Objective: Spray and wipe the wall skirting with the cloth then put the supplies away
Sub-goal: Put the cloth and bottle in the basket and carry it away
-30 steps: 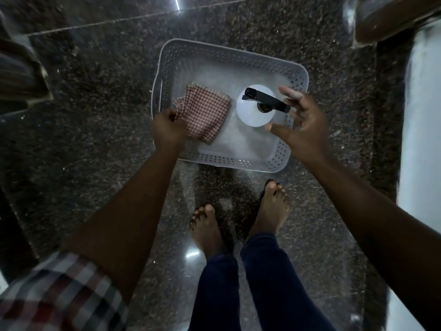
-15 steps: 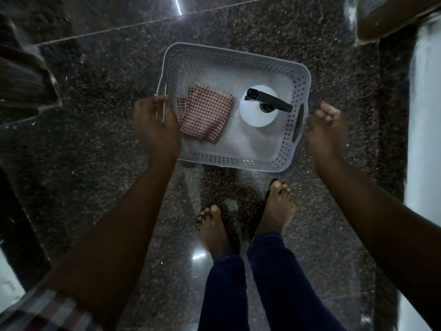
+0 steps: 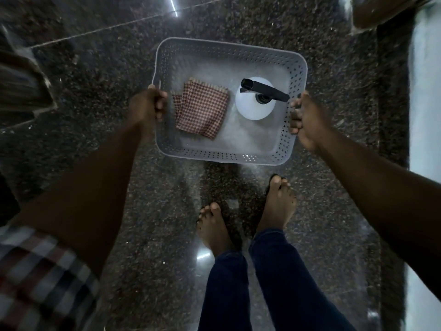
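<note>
A grey perforated plastic basket [image 3: 229, 47] sits in front of my feet over the dark granite floor. Inside it lie a folded red-checked cloth [image 3: 202, 111] on the left and a white spray bottle [image 3: 254, 108] with a black trigger head on the right, seen from above. My left hand [image 3: 145, 108] is closed around the basket's left handle. My right hand [image 3: 307, 118] grips the right handle, fingers curled over the rim. Whether the basket is lifted off the floor I cannot tell.
The white wall [image 3: 424, 103] and its dark skirting strip [image 3: 391, 103] run down the right side. A brown object [image 3: 381, 10] juts in at the top right, and a blurred dark object [image 3: 21, 87] stands at the left. My bare feet [image 3: 245, 218] are just behind the basket.
Both hands left the cloth and the bottle, moved outward past the basket's sides, and have now closed on its two handles.
</note>
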